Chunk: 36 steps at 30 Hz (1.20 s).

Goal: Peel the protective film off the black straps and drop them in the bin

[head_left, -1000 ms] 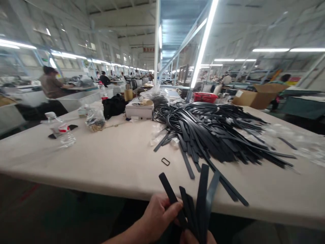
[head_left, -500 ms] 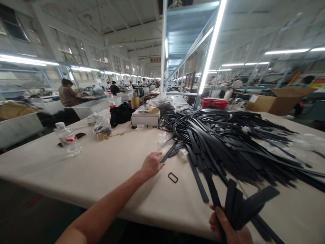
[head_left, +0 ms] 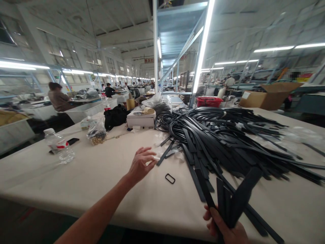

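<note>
Right hand (head_left: 228, 230) is clamped on a bunch of straps (head_left: 233, 200) near the table (head_left: 101, 183) edge. Left hand (head_left: 141, 164) hovers loosely open near a buckle (head_left: 170, 178).

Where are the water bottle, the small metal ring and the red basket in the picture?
Water bottle (head_left: 59, 145): head view, on its clear body near the label.
Metal ring (head_left: 170, 178): head view, on its dark frame, lying on the table.
Red basket (head_left: 209, 101): head view, on its front wall.

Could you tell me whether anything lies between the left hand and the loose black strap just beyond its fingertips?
Nothing visible does. The left hand hangs over bare table, fingertips at the near end of the loose black strap. The black metal loop lies off to the side, nearer the table edge.
</note>
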Each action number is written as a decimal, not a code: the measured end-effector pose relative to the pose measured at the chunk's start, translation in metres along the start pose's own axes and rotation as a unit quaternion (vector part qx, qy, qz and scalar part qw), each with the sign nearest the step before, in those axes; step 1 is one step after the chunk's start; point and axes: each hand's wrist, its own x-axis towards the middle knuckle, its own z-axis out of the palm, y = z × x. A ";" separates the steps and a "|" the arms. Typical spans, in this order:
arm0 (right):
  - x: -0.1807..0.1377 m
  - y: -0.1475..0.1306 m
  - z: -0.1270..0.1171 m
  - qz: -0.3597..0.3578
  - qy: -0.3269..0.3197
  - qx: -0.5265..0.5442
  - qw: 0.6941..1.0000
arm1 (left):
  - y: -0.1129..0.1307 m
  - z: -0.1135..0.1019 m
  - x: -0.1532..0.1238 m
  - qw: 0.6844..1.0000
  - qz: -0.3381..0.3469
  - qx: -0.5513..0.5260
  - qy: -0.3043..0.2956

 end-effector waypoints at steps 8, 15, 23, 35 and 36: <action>-0.015 -0.035 0.016 -0.026 -0.203 0.102 0.974 | 0.041 -0.052 -0.041 0.978 0.136 -0.101 -0.120; -0.027 -0.063 0.082 0.000 -0.322 0.172 0.931 | 0.067 -0.063 -0.053 0.971 0.105 -0.170 -0.131; -0.007 -0.098 0.111 -0.036 -0.282 0.166 0.944 | 0.062 -0.054 -0.085 0.984 0.002 -0.162 -0.075; 0.062 -0.161 0.151 -0.120 -0.193 0.143 0.963 | 0.039 -0.039 -0.136 0.750 -0.351 -0.543 -0.141; 0.068 -0.163 0.155 -0.119 -0.183 0.143 0.965 | 0.039 -0.040 -0.141 0.739 -0.358 -0.551 -0.145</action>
